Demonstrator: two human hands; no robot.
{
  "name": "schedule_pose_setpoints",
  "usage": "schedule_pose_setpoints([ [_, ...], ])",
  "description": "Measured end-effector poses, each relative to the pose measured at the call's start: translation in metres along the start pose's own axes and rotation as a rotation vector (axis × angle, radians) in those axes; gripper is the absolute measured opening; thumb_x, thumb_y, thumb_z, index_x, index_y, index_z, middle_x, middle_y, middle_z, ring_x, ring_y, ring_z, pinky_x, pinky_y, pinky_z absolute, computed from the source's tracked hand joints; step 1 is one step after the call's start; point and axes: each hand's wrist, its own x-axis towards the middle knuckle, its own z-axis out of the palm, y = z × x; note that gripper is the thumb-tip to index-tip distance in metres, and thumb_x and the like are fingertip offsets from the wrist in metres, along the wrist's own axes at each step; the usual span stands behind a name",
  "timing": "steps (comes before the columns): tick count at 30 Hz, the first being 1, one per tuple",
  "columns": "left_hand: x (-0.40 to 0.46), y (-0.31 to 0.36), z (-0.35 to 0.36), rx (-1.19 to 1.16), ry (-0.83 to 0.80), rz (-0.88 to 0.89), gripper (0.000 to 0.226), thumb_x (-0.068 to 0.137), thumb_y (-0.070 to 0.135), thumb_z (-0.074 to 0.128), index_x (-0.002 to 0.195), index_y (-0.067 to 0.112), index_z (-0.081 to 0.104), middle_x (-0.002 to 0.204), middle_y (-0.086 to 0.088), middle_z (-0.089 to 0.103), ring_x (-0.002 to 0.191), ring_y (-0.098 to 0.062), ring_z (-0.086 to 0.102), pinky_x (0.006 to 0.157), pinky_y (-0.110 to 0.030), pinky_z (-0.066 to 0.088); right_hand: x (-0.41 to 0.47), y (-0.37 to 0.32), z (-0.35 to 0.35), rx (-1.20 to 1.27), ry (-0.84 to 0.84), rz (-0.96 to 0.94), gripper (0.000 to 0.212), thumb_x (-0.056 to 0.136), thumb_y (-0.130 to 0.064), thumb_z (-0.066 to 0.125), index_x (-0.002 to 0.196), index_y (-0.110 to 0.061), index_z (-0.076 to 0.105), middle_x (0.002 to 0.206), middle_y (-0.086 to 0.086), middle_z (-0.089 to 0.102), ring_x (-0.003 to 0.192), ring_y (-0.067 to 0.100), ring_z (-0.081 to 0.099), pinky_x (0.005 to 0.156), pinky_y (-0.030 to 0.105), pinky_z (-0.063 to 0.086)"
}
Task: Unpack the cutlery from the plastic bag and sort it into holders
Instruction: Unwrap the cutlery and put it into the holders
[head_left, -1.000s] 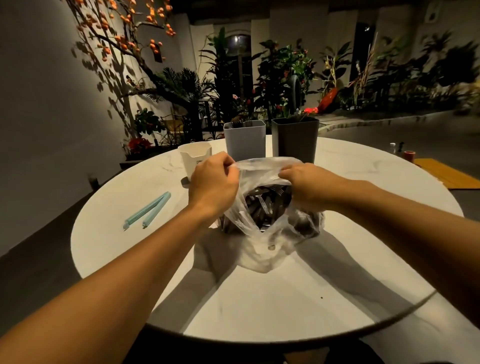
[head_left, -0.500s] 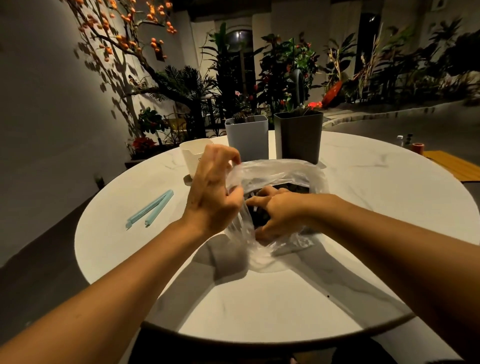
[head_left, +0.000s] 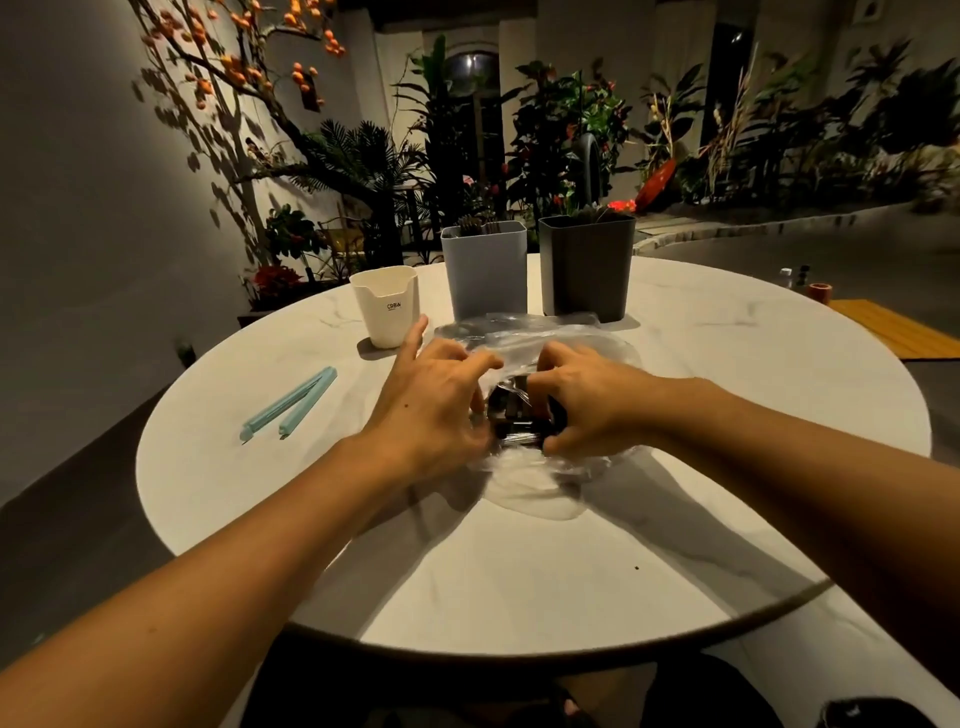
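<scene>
Between the two hands, just in front of the grey holder (head_left: 484, 270), the plastic bag (head_left: 524, 467) lies on the surface (head_left: 519, 571), dark cutlery (head_left: 514, 410) at its mouth. Left hand (head_left: 434, 395) grips the bag's left edge, fingers curled; right hand (head_left: 584, 397) curls around the cutlery, nearer it.

We can read only one marking, the dark letters "CRBW" printed on the front of the cream holder (head_left: 385, 306) standing just beyond and to the left of our left hand (head_left: 434, 402), with a smaller line beneath it too fine to read.
</scene>
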Motion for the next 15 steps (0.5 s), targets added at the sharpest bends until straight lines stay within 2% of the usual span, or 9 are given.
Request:
schedule_pose_setpoints([
  [3, 0.001, 0.002, -0.006, 0.105, -0.172, 0.007, 0.075, 0.077, 0.055, 0.076, 0.141, 0.033, 0.044, 0.142, 0.005, 0.052, 0.147, -0.02, 0.021, 0.121, -0.052, -0.015, -0.001, 0.0, -0.002, -0.039, -0.028, 0.047, 0.062, 0.079, -0.057, 0.071, 0.131, -0.034, 0.047, 0.119, -0.002, 0.036, 0.109, 0.017, 0.039, 0.091, 0.033, 0.049],
  [6, 0.006, -0.004, -0.006, 0.116, -0.316, -0.015, 0.086, 0.075, 0.058, 0.077, 0.147, 0.038, 0.036, 0.161, 0.004, 0.023, 0.153, -0.022, -0.006, 0.115, -0.056, -0.024, -0.002, 0.0, -0.006, 0.032, -0.125, 0.124, 0.069, 0.08, -0.052, 0.073, 0.135, -0.028, 0.041, 0.119, 0.0, 0.042, 0.103, 0.019, 0.049, 0.089, 0.032, 0.052],
  [8, 0.008, -0.007, -0.006, 0.109, -0.378, -0.032, 0.098, 0.074, 0.058, 0.079, 0.153, 0.038, 0.025, 0.166, 0.005, 0.004, 0.152, -0.024, -0.02, 0.115, -0.057, -0.024, -0.002, 0.002, -0.009, 0.005, -0.168, 0.149, 0.067, 0.081, -0.049, 0.073, 0.136, -0.027, 0.041, 0.12, 0.002, 0.048, 0.103, 0.02, 0.052, 0.09, 0.034, 0.052],
  [11, 0.009, -0.007, -0.008, 0.098, -0.42, -0.049, 0.111, 0.073, 0.056, 0.08, 0.157, 0.037, 0.01, 0.166, 0.004, -0.015, 0.149, -0.026, -0.03, 0.116, -0.057, -0.022, -0.001, 0.0, -0.012, -0.023, -0.251, 0.136, 0.052, 0.089, -0.04, 0.069, 0.135, -0.028, 0.049, 0.117, 0.003, 0.061, 0.101, 0.021, 0.058, 0.091, 0.033, 0.052],
  [15, 0.008, -0.004, -0.009, 0.088, -0.403, -0.064, 0.117, 0.071, 0.056, 0.082, 0.158, 0.037, 0.006, 0.165, 0.001, -0.021, 0.148, -0.026, -0.031, 0.118, -0.057, -0.019, -0.001, -0.007, -0.015, -0.045, -0.268, 0.093, 0.04, 0.09, -0.031, 0.068, 0.128, -0.025, 0.057, 0.113, 0.005, 0.065, 0.099, 0.024, 0.061, 0.083, 0.032, 0.052],
])
